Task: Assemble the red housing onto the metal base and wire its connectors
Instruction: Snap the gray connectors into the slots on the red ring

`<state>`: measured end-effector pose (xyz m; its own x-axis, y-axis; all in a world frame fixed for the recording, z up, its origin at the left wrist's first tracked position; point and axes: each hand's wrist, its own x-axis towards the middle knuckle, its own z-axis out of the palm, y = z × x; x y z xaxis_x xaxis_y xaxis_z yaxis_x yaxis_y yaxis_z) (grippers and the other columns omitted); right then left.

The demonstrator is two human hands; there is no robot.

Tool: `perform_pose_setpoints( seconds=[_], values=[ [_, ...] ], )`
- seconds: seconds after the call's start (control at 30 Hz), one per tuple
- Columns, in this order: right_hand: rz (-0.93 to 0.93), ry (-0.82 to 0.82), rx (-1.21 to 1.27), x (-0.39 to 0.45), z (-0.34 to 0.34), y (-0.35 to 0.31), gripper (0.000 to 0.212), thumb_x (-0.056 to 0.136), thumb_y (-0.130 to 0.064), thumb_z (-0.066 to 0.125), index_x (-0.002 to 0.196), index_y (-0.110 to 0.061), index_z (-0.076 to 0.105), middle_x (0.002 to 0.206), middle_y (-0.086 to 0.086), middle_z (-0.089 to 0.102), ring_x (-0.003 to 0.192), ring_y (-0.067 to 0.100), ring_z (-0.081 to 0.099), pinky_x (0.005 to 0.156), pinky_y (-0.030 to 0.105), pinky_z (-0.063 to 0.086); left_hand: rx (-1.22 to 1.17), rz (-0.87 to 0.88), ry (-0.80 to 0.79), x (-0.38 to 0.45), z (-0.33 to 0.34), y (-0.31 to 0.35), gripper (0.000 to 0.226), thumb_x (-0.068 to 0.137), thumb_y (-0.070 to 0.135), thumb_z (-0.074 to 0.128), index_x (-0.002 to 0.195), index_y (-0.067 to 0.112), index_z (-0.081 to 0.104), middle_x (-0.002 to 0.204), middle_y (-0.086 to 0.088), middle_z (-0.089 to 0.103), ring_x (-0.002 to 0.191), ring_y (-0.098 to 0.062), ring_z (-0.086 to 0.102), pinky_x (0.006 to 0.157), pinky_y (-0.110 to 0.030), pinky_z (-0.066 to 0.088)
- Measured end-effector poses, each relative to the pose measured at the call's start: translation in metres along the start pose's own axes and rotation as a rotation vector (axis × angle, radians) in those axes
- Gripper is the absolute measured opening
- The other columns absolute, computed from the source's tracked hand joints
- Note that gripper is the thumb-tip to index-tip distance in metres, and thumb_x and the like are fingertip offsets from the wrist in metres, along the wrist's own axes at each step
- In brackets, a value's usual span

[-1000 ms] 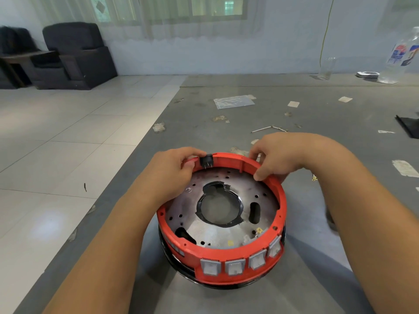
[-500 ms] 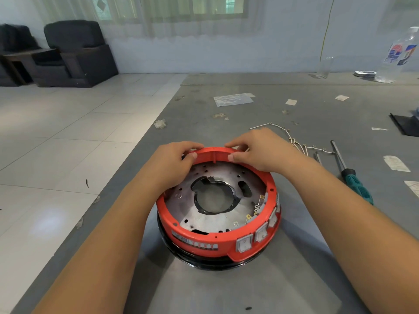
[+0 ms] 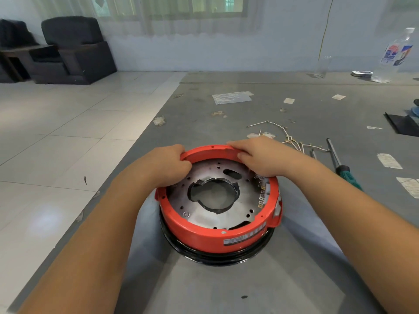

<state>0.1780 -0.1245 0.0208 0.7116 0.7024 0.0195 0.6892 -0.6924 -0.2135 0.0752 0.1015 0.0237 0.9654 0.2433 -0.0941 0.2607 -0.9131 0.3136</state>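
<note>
A red ring-shaped housing [image 3: 204, 236] sits around a round metal base plate [image 3: 204, 214] with a large central hole, on top of a black ring [image 3: 215, 257]. My left hand [image 3: 167, 164] grips the housing's far left rim, fingers curled over the edge. On the far right rim, my right hand [image 3: 263, 157] holds the housing with its fingers over the edge. Small yellow connectors [image 3: 261, 193] line the inside right wall. A white label faces me on the housing's front.
A bundle of white wires [image 3: 290, 139] lies beyond the housing to the right. A green-handled screwdriver [image 3: 342, 164] lies farther right. A plastic bag [image 3: 231, 97], paper scraps and a bottle [image 3: 392, 57] sit at the back. The grey table's left edge [image 3: 127, 152] drops to tiled floor.
The housing has turned clockwise under both hands: the white switches moved from the front to the right side, and the label now faces me. The wires and screwdriver came into view.
</note>
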Motion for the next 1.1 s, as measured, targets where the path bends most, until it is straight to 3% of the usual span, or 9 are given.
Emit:
perform_pose_setpoints(
  seconds=[0.07,0.17,0.33,0.47,0.6,0.73,0.8,0.97,1.1],
  values=[
    [-0.056,-0.006,0.024,0.007,-0.001,-0.003,0.044,0.105,-0.022,0.043,0.146,-0.035,0.051,0.127,0.009,0.067,0.115,0.031,0.058,0.084,0.030,0.039,-0.170,0.054,-0.002,0.001,0.002,0.001,0.018,0.104,0.035,0.049,0.112,0.027,0.063,0.104,0.002,0.068,0.095,-0.019,0.062,0.078,-0.033,0.045],
    [-0.086,-0.002,0.050,0.013,-0.001,-0.011,0.041,0.104,-0.028,0.048,0.141,-0.043,0.054,0.131,-0.003,0.068,0.117,0.024,0.060,0.089,0.028,0.042,-0.364,0.106,0.008,-0.003,0.008,0.000,0.026,0.109,0.033,0.047,0.124,0.030,0.068,0.111,0.008,0.071,0.104,-0.015,0.065,0.093,-0.033,0.049],
    [0.059,0.079,0.226,0.006,0.001,-0.013,0.042,0.098,-0.049,0.058,0.136,-0.031,0.062,0.122,-0.005,0.072,0.116,0.017,0.063,0.093,0.025,0.043,-0.485,0.027,0.090,-0.012,0.018,-0.009,0.027,0.109,0.029,0.048,0.123,0.032,0.070,0.113,0.008,0.073,0.107,-0.017,0.066,0.098,-0.038,0.050],
    [0.126,0.027,0.182,-0.015,0.010,-0.010,0.045,0.102,-0.045,0.047,0.141,-0.024,0.051,0.127,0.005,0.066,0.117,0.029,0.061,0.095,0.034,0.047,-0.444,-0.064,0.271,-0.024,0.031,-0.013,0.037,0.109,0.022,0.042,0.138,0.033,0.062,0.126,0.006,0.067,0.113,-0.018,0.061,0.089,-0.030,0.040],
    [0.110,0.049,0.242,-0.021,0.020,-0.017,0.036,0.106,-0.034,0.042,0.135,-0.015,0.051,0.131,0.013,0.062,0.121,0.035,0.055,0.097,0.041,0.045,-0.437,-0.064,0.135,-0.025,0.022,-0.018,0.053,0.102,0.015,0.040,0.143,0.044,0.056,0.135,0.015,0.063,0.110,-0.010,0.062,0.089,-0.025,0.045],
    [0.039,0.007,0.278,-0.012,0.011,-0.013,0.030,0.107,-0.034,0.043,0.130,-0.020,0.056,0.110,0.000,0.061,0.107,0.023,0.057,0.085,0.031,0.041,-0.497,-0.031,0.068,-0.013,0.009,-0.017,0.034,0.099,0.019,0.052,0.114,0.044,0.070,0.109,0.017,0.073,0.104,-0.009,0.067,0.090,-0.031,0.051],
    [0.033,0.022,0.311,-0.011,0.012,-0.011,0.028,0.106,-0.034,0.044,0.129,-0.022,0.057,0.111,0.000,0.062,0.105,0.021,0.055,0.086,0.031,0.041,-0.471,0.024,0.099,-0.004,0.011,-0.013,0.025,0.105,0.027,0.052,0.118,0.038,0.069,0.112,0.014,0.072,0.106,-0.010,0.065,0.090,-0.030,0.047],
    [0.056,0.037,0.397,-0.009,0.018,-0.009,0.027,0.104,-0.041,0.045,0.116,-0.022,0.061,0.105,0.001,0.065,0.099,0.021,0.059,0.089,0.034,0.047,-0.319,0.123,0.150,0.013,0.021,-0.010,0.030,0.110,0.032,0.043,0.131,0.031,0.065,0.118,0.008,0.069,0.109,-0.014,0.059,0.091,-0.029,0.039],
    [0.100,-0.005,0.472,-0.004,0.005,0.010,0.044,0.104,-0.057,0.038,0.127,-0.029,0.064,0.122,-0.008,0.068,0.107,0.011,0.063,0.092,0.025,0.045,-0.234,0.187,0.157,0.024,0.019,-0.014,0.031,0.111,0.031,0.042,0.131,0.033,0.065,0.117,0.012,0.069,0.110,-0.015,0.059,0.092,-0.030,0.040]
  ],
)
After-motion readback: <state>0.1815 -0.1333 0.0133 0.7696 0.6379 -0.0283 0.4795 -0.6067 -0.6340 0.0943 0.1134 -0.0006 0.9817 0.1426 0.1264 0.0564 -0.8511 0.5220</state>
